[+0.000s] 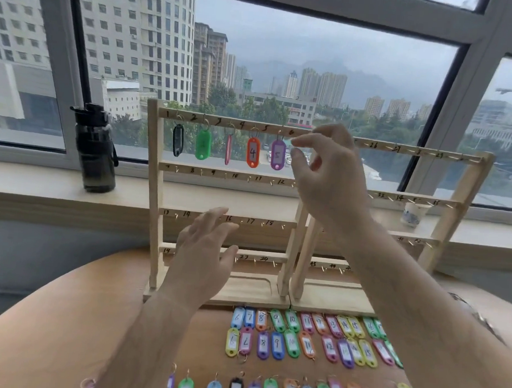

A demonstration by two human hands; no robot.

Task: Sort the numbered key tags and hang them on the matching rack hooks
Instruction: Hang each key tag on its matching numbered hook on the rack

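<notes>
Two wooden racks stand side by side on the table, the left rack [156, 187] and the right rack [458, 203], with numbered hooks. On the left rack's top bar hang a black tag [178, 140], a green tag [203, 144], a pink tag [228, 149], an orange tag 4 [252, 152] and a purple tag 5 [278, 154]. My right hand [330, 180] is raised by hook 6, thumb and forefinger apart, nothing visible between them. My left hand [206, 250] hovers before the lower bars, fingers straight. Several numbered tags [292, 343] lie in rows in front of the racks.
A dark water bottle [95, 151] stands on the window sill at the left. A white and blue cup [412, 214] sits on the sill behind the right rack. The round wooden table [61, 317] curves away at the left. A window fills the background.
</notes>
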